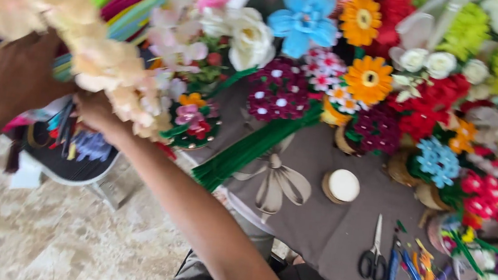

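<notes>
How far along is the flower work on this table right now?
Done: many finished craft flowers crowd the grey-brown tablecloth, such as the blue fabric flower and orange daisy-like flower. In hand: the left hand and right hand hold up a blurred cream artificial flower spray. Left: a bundle of green stems lies unused, and black-handled scissors sit beside coloured tools.

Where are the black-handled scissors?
Head view, lower right: the black-handled scissors lie on the grey tablecloth, below the round white spool, left of the blue pens.
</notes>
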